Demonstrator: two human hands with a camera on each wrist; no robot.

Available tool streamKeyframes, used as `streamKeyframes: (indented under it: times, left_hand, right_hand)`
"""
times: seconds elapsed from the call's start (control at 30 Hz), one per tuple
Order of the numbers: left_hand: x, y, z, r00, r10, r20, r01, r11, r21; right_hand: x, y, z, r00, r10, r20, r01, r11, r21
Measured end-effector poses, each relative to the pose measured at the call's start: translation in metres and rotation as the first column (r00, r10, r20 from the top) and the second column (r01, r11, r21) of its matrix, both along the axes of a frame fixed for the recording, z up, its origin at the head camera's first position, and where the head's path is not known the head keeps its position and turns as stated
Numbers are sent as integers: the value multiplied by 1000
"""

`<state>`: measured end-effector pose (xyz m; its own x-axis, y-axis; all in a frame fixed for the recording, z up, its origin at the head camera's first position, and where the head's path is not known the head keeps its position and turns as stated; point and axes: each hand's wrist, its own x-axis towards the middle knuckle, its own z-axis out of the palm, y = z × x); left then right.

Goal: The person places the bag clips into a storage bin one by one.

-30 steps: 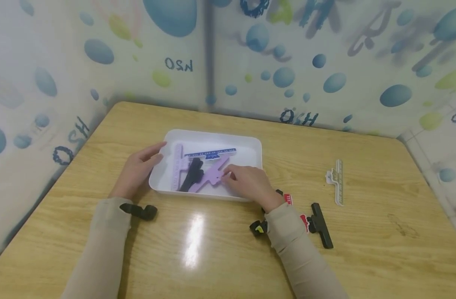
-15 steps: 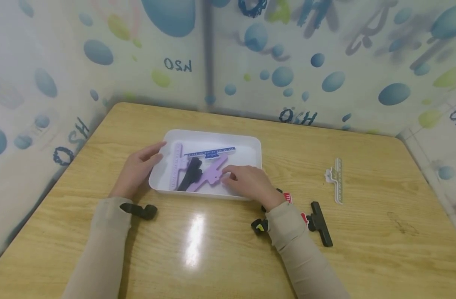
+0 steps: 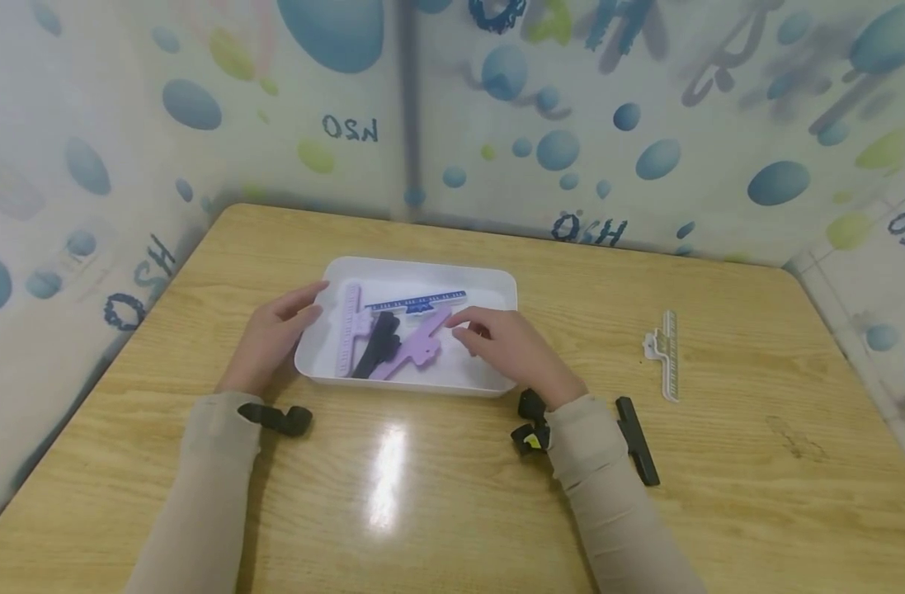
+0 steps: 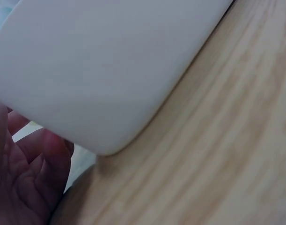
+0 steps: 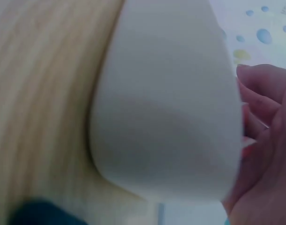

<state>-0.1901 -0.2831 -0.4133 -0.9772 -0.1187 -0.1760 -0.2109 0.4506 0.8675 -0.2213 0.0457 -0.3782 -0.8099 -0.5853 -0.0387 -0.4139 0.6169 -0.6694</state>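
A white tray (image 3: pixel 489 285) stands on the wooden table, holding two light-purple clips, a black clip (image 3: pixel 378 345) and a blue ruler-like clip (image 3: pixel 417 303). One purple clip (image 3: pixel 350 330) lies upright along the left side; the other purple clip (image 3: pixel 421 342) lies slantwise. My left hand (image 3: pixel 270 338) rests against the tray's left end, fingertips at the rim. Over the tray's right part hovers my right hand (image 3: pixel 507 342), fingers loosely bent, nothing between thumb and fingertips, just right of the slanted purple clip. The right wrist view shows this hand (image 5: pixel 267 122) beside the tray wall.
A clear ruler-like clip (image 3: pixel 671 355) lies at the right of the table (image 3: pixel 749 363). Nearer the right sleeve is another black clip (image 3: pixel 638 441), partly covered by it. Dark straps with camera pieces sit at both wrists. A patterned wall (image 3: pixel 452 107) bounds the back.
My right hand has drawn back from the slanted purple clip, moving right and slightly up, its fingers coming apart from it. The left hand and tray stay as they were.
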Motion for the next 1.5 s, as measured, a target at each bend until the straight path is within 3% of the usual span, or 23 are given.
streamKeyframes:
  times: [0.2,0.53,0.73,0.9,1.13,1.23,1.33,1.5]
  left_hand:
    - [0,1,0,1000,-7,3,7,1000,12]
    - [-3,6,-3,999,-21,-29,20,1000,-7]
    - [-5,10,-4,999,-17,-29,17,1000,3]
    - [-6,12,-4,1000,-16,-25,17,1000,13]
    - [-5,10,-2,1000,-12,-8,12,999,32]
    - [-4,8,-2,1000,-10,-8,10,999,36]
    - [-3,6,-2,1000,-7,-14,7,999,41]
    - [0,1,-3,1000,9,-30,-8,999,40]
  right_hand:
    - [-5,21,9,994,-70,80,70,998,5]
    - [-21,81,7,968,-240,77,241,970,-8]
    - [-24,120,4,915,-401,46,398,915,68]
    - [-22,148,-1,874,-486,13,479,865,150]
    - [-16,174,-1,776,-631,-10,620,758,203]
    - [-14,184,2,763,-647,0,631,745,217]
    - [-12,191,4,743,-666,64,637,734,234]
    - [-9,196,5,726,-667,167,622,740,256]
